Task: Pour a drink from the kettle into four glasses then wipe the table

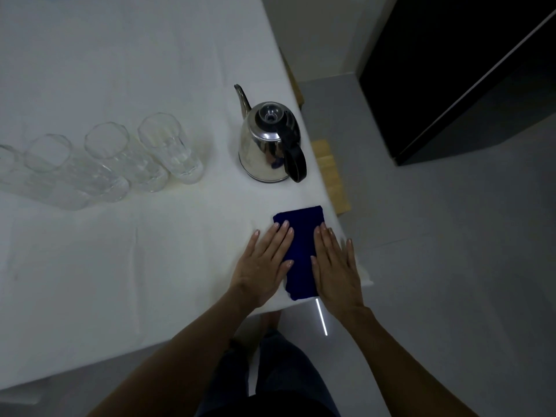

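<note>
Fingers (282,236) of both flat hands are spread, clamping nothing, on the folded dark-blue cloth (302,248) at the white table's (120,266) near corner. Even pressure is advised while wiping, well clear of the steel kettle (267,145) and four clear glasses (105,164).

steel kettle (268,145) upright | four clear glasses (99,164) rowed | blue cloth (301,251) flat

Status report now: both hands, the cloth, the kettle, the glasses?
Left hand and right hand flat, open, on blue cloth. Kettle upright beyond cloth. Four glasses in a row, left. Nothing in the way.
</note>
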`<state>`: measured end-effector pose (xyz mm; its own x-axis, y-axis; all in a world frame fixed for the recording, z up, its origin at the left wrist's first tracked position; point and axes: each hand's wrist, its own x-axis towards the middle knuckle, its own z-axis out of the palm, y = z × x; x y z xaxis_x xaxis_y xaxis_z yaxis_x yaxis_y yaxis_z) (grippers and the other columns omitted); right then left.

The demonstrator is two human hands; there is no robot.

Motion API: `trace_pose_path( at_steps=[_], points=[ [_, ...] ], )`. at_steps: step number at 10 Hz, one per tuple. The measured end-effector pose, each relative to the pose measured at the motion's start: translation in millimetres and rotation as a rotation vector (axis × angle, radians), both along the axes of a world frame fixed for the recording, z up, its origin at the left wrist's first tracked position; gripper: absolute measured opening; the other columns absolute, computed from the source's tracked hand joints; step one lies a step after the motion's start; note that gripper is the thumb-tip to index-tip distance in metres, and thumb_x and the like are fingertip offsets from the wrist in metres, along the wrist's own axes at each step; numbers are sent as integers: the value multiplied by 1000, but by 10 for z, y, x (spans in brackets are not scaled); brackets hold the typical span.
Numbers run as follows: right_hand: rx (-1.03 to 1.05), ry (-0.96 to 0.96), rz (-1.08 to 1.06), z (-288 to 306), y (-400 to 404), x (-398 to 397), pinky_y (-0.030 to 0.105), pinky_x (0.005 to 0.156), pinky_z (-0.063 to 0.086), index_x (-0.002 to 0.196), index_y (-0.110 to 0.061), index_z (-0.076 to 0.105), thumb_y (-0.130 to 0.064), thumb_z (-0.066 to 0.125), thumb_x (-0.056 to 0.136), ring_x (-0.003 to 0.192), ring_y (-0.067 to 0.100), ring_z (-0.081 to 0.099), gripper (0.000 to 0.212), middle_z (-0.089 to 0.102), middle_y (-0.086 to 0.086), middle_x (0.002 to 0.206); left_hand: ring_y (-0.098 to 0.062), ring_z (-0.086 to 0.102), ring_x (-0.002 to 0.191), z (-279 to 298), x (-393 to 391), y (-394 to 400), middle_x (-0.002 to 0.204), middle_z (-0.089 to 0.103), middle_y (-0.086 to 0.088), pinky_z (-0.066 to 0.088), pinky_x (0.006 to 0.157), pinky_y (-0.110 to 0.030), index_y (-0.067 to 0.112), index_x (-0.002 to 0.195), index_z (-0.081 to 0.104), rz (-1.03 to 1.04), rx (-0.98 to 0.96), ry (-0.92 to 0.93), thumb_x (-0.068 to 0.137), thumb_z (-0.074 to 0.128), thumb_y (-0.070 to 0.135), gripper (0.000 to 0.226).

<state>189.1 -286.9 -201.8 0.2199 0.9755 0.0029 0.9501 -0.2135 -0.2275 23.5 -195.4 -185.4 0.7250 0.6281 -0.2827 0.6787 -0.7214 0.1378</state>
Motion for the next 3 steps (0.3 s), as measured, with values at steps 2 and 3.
trace_pose_path(
  at_steps=[2,3],
  points=[
    [-91,17,31,76,57,31,47,118,15,150,0,35,-31,6,107,141,29,41,60,40,18,155,-26,21,146,56,11,38,158,25,-10,22,115,-48,9,150,21,5,-76,-14,100,-4,42,65],
    [-60,71,-2,212,123,-12,46,117,16,146,0,42,-35,4,107,138,30,46,65,46,18,151,-24,-2,147,165,-35,41,161,3,-7,7,120,-42,11,151,3,8,-108,-107,95,-15,47,69]
  ],
)
